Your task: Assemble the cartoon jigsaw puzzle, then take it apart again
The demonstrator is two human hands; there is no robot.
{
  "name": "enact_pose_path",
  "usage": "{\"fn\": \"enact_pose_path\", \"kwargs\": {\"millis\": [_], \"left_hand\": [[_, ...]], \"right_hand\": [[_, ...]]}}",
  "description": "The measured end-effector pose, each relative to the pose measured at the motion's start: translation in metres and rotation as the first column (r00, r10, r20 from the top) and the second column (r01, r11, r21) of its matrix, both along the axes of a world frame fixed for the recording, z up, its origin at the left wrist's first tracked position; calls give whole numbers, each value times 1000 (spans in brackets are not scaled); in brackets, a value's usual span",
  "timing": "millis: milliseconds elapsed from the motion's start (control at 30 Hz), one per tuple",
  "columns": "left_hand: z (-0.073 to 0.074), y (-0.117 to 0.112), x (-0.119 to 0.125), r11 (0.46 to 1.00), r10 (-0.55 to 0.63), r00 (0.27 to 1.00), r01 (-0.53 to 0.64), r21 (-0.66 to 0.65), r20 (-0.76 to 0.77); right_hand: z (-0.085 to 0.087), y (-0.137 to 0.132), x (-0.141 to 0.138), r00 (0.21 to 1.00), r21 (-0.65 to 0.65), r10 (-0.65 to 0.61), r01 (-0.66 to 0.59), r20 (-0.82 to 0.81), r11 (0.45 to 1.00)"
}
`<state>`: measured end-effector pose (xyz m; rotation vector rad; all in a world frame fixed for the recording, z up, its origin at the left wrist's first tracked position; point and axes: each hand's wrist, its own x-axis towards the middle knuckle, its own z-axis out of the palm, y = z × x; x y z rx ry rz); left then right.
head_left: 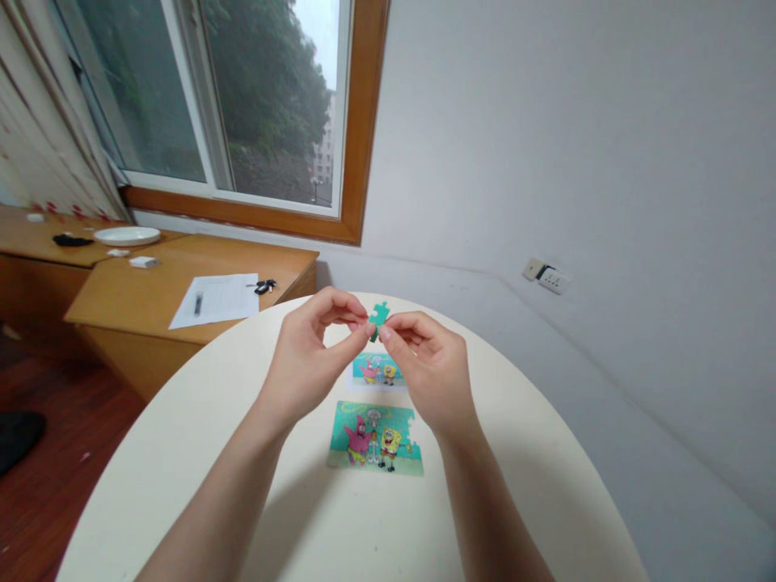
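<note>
Between my two hands, raised over the far part of the table, is a teal jigsaw puzzle piece (380,314); it may be more than one piece joined. My left hand (312,352) pinches its left side between thumb and fingers. From the other side, the thumb and forefinger of my right hand (433,368) grip its lower right. Below lies a cartoon jigsaw puzzle (355,436), flat on the table, with a gap along its upper right edge. A small reference picture (377,369) of the same scene lies beyond it, partly covered by my right hand.
The round white table (200,453) fills the foreground. To the left stands a wooden desk (279,259) with a paper sheet (218,299), keys (265,286), a white box (144,262) and a white plate (127,235). A wall with a socket (554,280) rises on the right.
</note>
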<state>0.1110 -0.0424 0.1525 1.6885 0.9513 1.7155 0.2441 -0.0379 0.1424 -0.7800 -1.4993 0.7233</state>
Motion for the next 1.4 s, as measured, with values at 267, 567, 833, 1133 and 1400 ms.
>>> {"fn": "enact_pose_path", "kwargs": {"millis": [267, 567, 833, 1133, 1400], "left_hand": [[1, 1, -4, 999, -6, 1000, 6, -43, 17], [-1, 4, -10, 993, -56, 995, 47, -104, -85], [3, 2, -12, 993, -73, 985, 57, -99, -157], [5, 1, -12, 994, -51, 977, 29, -106, -209], [2, 2, -12, 994, -45, 975, 21, -109, -218]], "right_hand": [[3, -1, 1, 1000, -12, 2, -2, -15, 1000], [1, 0, 2, 999, -33, 36, -35, 25, 999], [-1, 1, 3, 998, -49, 48, -47, 27, 998], [-3, 2, 3, 998, -67, 52, -50, 34, 997], [-4, 4, 4, 998, -61, 34, -31, 45, 998]]}}
